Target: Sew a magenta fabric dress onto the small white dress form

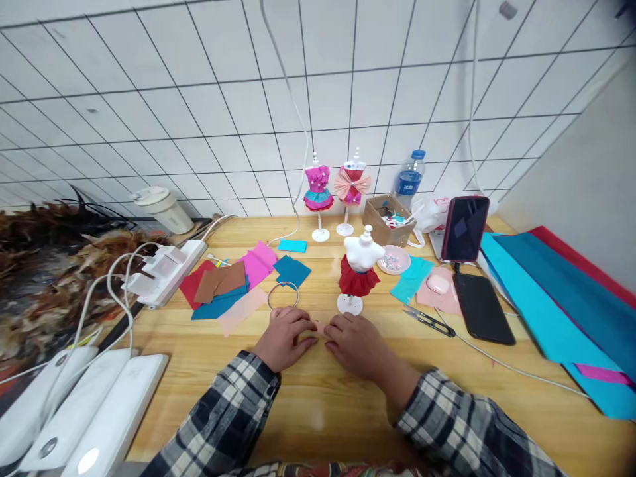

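Observation:
My left hand and my right hand meet low over the table, fingers curled down. Between their fingertips shows a small pale pink piece of fabric, pinched from both sides and mostly covered. A thin metal-looking hoop lies just beyond my left knuckles. Past my right hand stands a small white dress form wearing a gathered red skirt. Fabric squares lie left of the hoop: pale pink, brown, magenta and teal.
Two dressed mini forms stand by the wall, near a cardboard box and a bottle. Thread snips, a bead dish and a phone lie right. A power strip and cables are left.

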The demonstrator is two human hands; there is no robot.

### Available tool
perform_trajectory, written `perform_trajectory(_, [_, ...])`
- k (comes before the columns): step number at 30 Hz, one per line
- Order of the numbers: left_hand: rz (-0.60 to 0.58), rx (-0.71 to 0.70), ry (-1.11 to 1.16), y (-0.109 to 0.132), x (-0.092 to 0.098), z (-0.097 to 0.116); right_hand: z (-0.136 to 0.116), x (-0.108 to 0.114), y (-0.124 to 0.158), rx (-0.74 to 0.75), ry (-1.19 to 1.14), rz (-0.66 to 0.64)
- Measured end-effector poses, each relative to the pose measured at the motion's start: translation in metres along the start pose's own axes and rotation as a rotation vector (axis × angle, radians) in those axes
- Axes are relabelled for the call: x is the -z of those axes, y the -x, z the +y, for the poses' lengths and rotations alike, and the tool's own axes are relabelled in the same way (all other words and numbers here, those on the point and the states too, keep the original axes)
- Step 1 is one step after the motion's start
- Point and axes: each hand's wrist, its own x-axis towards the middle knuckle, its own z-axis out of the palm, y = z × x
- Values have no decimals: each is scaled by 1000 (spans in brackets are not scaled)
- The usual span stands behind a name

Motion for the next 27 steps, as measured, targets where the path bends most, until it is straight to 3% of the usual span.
perform_trajectory(4, [9, 62, 0, -2, 2, 4, 3, 0, 0, -35, 9, -21])
perform_trajectory(9, [74, 61, 16, -6, 10, 11, 3, 17, 6, -123, -140, 7])
perform_trajectory(15, [49, 32, 43, -3, 37, 37, -7, 35, 15, -101, -288, 157])
perform_trajectory(22, [122, -39, -24, -5, 62, 57, -15, 44, 19, -158, -391, 226])
perform_trajectory(27, [89, -124, -41, -6, 80, 62, -17, 54, 18, -227, -577, 221])
